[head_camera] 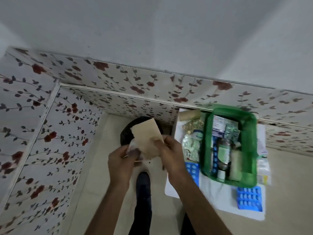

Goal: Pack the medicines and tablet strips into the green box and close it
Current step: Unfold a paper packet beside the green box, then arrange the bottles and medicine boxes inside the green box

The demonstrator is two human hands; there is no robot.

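Both hands pinch beige packet [147, 135]: left hand [121, 161] closed on lower end, right hand [171, 154] on side. Long axis runs away from you. Green box [253, 146] (open, part-filled) right of your right fingers, nearer that hand.

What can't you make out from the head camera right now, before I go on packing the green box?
- Beige packet: its lower end is covered by the left hand and right hand; its contents are hidden.
- Labels on the bottle and cartons in the green box: blurred, unreadable.
- Green box lid: not visible in this view.
- Tablet strips left of the box: overlapping, count unclear.
- Dark round object behind the packet: mostly hidden.
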